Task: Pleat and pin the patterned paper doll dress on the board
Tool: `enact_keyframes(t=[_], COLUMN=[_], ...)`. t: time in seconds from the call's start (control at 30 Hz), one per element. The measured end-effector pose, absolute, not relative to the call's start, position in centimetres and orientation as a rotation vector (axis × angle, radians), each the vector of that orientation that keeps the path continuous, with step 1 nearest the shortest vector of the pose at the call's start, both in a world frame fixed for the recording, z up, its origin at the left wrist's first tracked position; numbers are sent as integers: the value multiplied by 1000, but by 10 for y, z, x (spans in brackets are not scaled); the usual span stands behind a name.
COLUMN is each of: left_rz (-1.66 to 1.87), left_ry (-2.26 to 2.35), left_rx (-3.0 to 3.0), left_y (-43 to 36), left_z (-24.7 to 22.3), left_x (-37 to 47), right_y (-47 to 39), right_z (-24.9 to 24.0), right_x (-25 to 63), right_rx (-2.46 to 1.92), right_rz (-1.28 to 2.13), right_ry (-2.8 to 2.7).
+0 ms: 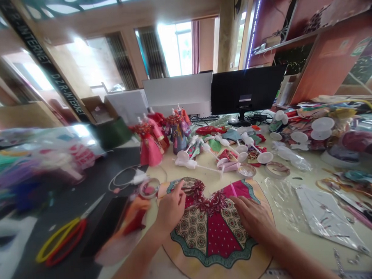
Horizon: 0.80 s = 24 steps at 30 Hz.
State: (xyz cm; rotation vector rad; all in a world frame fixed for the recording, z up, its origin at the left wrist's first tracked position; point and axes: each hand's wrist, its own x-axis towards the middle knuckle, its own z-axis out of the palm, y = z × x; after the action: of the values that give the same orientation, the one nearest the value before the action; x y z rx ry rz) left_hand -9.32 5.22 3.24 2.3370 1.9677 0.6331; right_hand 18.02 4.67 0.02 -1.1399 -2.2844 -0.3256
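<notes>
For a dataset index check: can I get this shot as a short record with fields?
Left hand: the left hand, on the cloth's left part; grip unclear
Right hand: the right hand, fingers spread on the cloth's right part
Workpiece: patterned cloth, magenta and beige panels, green scalloped border
Under it: pale rounded sheet
Tool: scissors, yellow and orange handles, left of the cloth
Behind: small dressed figures, upright; black monitor
Image: left side blurred
</notes>
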Motion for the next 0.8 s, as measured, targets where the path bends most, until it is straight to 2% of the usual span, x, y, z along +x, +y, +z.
enact_keyframes(t=[0.4,0.6,0.8], left_rz=[670,843,826], left_ry=[1723,1738,1717], left_rx=[2586,2565,2492], left_y=[95,77,46], left_z=[18,16,6], left_x=[-115,-118,-122], right_y=[49,49,50], right_z=[-6,-3,-5], right_x=[180,178,181], right_rx=[-1156,-1160,-1161], right_rz=[-343,-333,-340], right_ry=[-2309,-2332,-2322])
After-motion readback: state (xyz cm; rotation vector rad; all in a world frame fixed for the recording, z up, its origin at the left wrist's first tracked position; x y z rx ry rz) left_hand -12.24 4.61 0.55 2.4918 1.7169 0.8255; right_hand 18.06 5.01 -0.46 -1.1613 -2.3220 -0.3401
